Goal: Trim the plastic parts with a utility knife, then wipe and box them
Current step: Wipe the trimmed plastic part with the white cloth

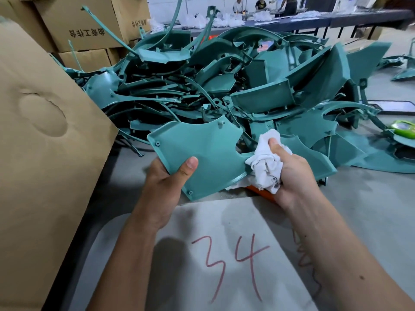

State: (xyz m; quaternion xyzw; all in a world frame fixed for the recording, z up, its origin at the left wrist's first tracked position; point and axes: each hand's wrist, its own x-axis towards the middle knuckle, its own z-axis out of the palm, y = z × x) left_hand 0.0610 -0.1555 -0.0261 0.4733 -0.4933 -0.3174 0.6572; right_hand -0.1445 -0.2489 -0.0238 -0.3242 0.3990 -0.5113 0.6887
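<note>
- The left hand [167, 176] grips a flat teal panel [197, 151] at centre frame, thumb curled over its top face, fingers hidden beneath.
- The right hand [289, 173] clutches a bunched white rag [267, 162], fingers wrapped round it, thumb pointing up; the rag touches the panel's right edge.
- Behind the panel, a large pile [235, 86] of teal parts fills the middle and right of the frame.
- Something orange [260, 192] peeks out just below the rag; what it is cannot be told.
- A big cardboard box [45, 153] stands at the left; more cartons [89, 25] are stacked upper left.
- At lower centre lies a grey sheet [224, 254] with "34" in red.
- A green object [403, 129] sits at the right edge.
- People [260, 4] stand at a far table, top of frame.
</note>
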